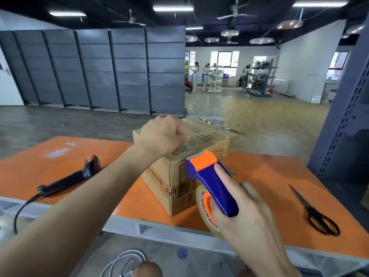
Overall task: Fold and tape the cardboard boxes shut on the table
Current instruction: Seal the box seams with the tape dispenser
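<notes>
The cardboard box sits in the middle of the orange tabletop, one corner near the front edge. The left hand rests curled on the box top; I cannot tell if it holds anything. The right hand grips the tape dispenser against the box's near top edge. Bare tabletop lies between the box and the scissors on the right. A scanner lies on the left.

MADE IN CHINA on tape roll, LAF on cardboard box
</notes>
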### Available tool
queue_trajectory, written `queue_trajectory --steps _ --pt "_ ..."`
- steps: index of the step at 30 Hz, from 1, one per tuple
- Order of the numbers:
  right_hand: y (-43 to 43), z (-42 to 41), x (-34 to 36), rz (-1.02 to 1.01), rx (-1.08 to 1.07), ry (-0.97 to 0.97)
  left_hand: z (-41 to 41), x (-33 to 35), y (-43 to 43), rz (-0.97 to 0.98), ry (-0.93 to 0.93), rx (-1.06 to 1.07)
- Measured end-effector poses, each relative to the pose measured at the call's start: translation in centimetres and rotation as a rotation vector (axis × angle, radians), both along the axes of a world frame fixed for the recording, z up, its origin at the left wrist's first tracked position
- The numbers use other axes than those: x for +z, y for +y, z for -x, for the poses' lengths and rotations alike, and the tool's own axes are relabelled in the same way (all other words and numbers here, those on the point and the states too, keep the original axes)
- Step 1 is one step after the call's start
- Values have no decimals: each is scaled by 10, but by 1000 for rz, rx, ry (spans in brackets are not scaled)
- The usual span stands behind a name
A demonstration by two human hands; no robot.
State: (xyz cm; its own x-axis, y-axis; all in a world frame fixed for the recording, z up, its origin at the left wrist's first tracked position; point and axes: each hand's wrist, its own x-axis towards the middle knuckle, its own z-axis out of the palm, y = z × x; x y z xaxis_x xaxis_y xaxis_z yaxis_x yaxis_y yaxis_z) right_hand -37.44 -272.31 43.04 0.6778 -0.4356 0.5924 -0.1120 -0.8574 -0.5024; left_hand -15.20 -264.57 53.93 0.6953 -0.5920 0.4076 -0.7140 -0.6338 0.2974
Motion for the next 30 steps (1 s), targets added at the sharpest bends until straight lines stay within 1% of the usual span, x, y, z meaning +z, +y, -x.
queue_trajectory --steps 5,9,16,21,23,24,27,30 --pt "-1 -2 1 18 -32 21 -7 -8 -2 25 -25 -17" --pt "-1 -2 -1 23 -32 38 -8 -14 -1 -1 -54 -13" --pt "1 -3 -5 24 -20 40 -2 -17 -4 -143 -188 42" --pt "0 -3 -11 3 -7 23 2 -17 -5 -296 -360 30" --pt "0 -5 -15 -6 -7 20 -1 -15 -3 -341 -345 26" --pt "0 -6 -17 -2 -9 20 -3 -15 -2 -332 -324 27" --pt "0 -9 -21 -3 -6 14 -11 -15 4 -235 -243 88" --pt "-1 -13 -26 -10 -3 4 -16 -21 8 -117 -143 73"
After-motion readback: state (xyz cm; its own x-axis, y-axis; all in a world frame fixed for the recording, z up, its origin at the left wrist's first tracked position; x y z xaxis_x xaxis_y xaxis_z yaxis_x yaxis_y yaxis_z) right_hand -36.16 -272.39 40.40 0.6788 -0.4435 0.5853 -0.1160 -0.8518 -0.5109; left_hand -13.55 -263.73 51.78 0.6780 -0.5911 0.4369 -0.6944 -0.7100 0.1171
